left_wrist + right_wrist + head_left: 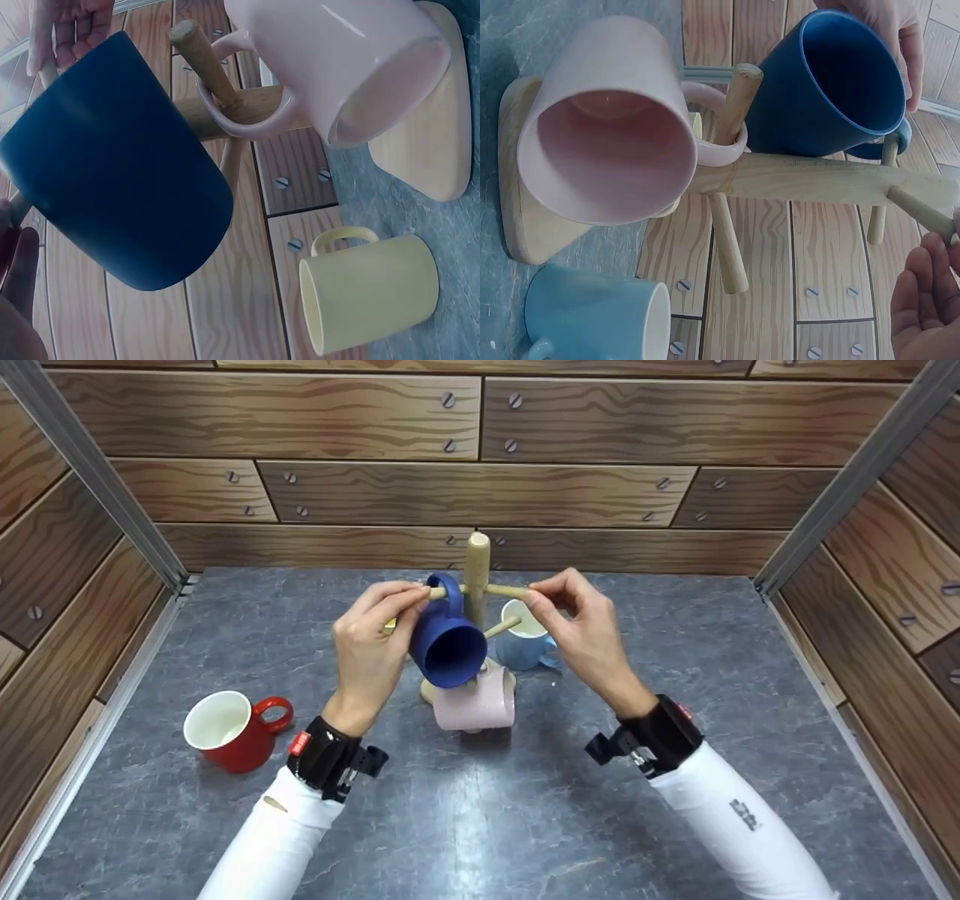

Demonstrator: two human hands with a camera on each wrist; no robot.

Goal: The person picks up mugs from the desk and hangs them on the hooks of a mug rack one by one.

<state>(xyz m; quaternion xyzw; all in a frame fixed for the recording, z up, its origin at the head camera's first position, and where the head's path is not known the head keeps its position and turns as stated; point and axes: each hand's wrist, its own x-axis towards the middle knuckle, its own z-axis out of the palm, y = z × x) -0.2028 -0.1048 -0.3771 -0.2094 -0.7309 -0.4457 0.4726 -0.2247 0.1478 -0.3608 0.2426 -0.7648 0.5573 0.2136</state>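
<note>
A wooden mug tree (478, 556) stands upright on the table, pegs sticking out from its post. My left hand (375, 641) pinches the tip of its upper left peg. On that peg a dark blue mug (448, 649) hangs by its handle, mouth tilted down toward me. Opposite, my right hand (581, 622) pinches the end of the upper right peg (508, 590), which carries no mug. Lower down, a pink mug (480, 701) hangs sideways by its handle from a front peg, as the right wrist view shows.
A red mug (241, 742) with a white inside stands upright at the left. Behind the tree on the right is a light blue mug (521, 649). A yellow mug (375, 292) stands behind on the left, mostly hidden in the head view. Wood-patterned walls (375, 416) enclose the table.
</note>
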